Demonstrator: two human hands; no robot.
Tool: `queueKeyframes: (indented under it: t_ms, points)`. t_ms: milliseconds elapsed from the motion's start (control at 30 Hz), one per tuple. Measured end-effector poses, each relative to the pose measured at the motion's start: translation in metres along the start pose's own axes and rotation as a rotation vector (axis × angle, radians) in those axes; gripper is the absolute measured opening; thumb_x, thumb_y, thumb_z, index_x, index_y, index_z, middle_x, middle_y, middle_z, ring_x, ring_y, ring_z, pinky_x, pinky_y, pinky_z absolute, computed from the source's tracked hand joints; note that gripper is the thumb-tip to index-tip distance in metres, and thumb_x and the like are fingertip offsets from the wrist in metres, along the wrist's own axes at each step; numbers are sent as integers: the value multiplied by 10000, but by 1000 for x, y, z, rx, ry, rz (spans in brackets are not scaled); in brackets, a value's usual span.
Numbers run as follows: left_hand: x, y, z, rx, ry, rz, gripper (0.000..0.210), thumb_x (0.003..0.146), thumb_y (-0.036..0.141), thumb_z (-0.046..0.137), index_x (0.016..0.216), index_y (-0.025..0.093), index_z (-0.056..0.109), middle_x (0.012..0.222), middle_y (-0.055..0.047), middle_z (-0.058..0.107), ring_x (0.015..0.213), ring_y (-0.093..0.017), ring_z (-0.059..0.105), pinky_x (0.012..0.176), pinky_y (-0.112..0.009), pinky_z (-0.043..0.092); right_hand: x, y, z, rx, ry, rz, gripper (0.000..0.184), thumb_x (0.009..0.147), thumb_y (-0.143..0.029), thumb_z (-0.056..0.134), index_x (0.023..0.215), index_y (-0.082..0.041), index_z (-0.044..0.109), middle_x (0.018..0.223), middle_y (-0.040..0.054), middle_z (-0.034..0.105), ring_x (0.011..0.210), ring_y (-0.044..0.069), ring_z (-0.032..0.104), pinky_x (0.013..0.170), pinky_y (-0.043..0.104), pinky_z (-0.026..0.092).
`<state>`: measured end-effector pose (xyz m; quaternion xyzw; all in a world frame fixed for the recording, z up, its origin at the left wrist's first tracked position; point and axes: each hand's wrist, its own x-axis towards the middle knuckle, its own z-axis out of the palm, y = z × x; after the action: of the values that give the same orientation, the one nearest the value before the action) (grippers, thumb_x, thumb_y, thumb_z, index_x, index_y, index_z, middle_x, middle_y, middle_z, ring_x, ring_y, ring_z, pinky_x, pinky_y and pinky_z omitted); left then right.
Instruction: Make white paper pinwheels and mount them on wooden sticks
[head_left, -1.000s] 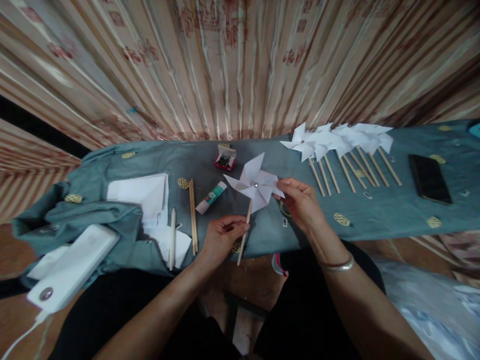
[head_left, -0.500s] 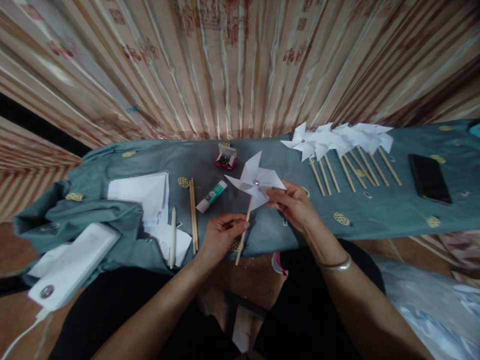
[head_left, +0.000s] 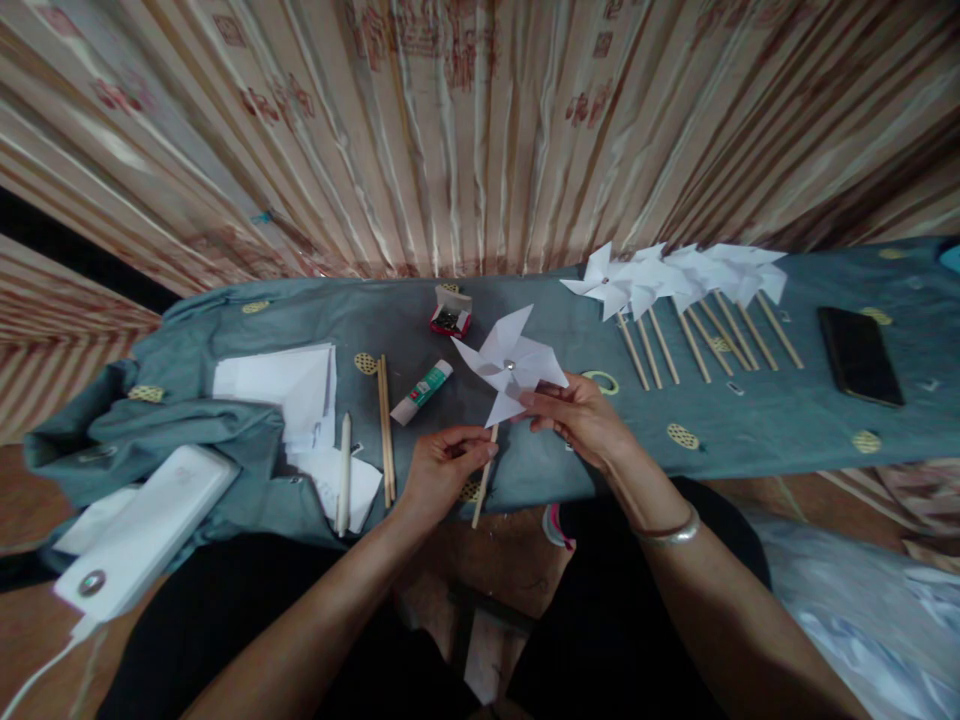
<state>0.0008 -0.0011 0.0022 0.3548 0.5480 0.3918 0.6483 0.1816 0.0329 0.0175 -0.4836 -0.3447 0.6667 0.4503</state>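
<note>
A white paper pinwheel (head_left: 504, 350) with a silvery pin at its centre is held up over the table. My left hand (head_left: 442, 470) pinches its wooden stick (head_left: 484, 490) between thumb and fingers, below the paper. At the lower right blade, my right hand (head_left: 581, 415) has its thumb in front and fingers partly hidden behind the paper, closed lightly on it. Close by on the left lies a glue stick (head_left: 422, 392), and behind it stands an open red box (head_left: 450, 318) with small dark pins inside.
Several finished pinwheels (head_left: 652, 280) lie in an overlapping row at the back right, near a black phone (head_left: 860, 355). To the left are wooden sticks (head_left: 386, 430), a white pen-like tool (head_left: 344, 475), paper sheets (head_left: 277, 385) and a white power bank (head_left: 150, 530) with a cable.
The pinwheel's blades have turned slightly. My right hand has shifted a little down along the blade, uncovering a pale green ring behind it. My left hand keeps its hold on the stick.
</note>
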Motion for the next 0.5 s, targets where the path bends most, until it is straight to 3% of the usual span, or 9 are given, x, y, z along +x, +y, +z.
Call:
queueKeyframes:
  t_ms: [167,300,400,500]
  points:
    - [0,1,0,13,1,-2,298,501,361,847,700,155,768,608,-14,667,568,-110,539,556,-224,410,0,-4,-6,-14,-4,9,400,537,-434,887,813,-191,731,720,10,723,601,122,670,482,180,510]
    - [0,1,0,19,2,-1,327,490,381,854,709,154,767,623,-21,675,579,-120,549,558,-232,417,5,-6,-15,82,107,-77,364,574,-498,855,780,-228,722,729,-15,708,618,108,648,534,187,543]
    - [0,1,-1,24,-10,0,313,506,372,849,716,155,766,613,-17,668,568,-113,539,560,-230,411,7,-6,-18,99,201,-141,331,561,-474,863,735,-235,715,728,-24,703,608,110,629,537,206,535]
    - [0,0,-1,33,-18,12,290,527,364,844,709,153,762,598,-9,654,561,-106,529,561,-227,406,7,-6,-17,64,208,-142,294,545,-424,877,669,-223,702,666,-23,684,571,102,601,492,196,480]
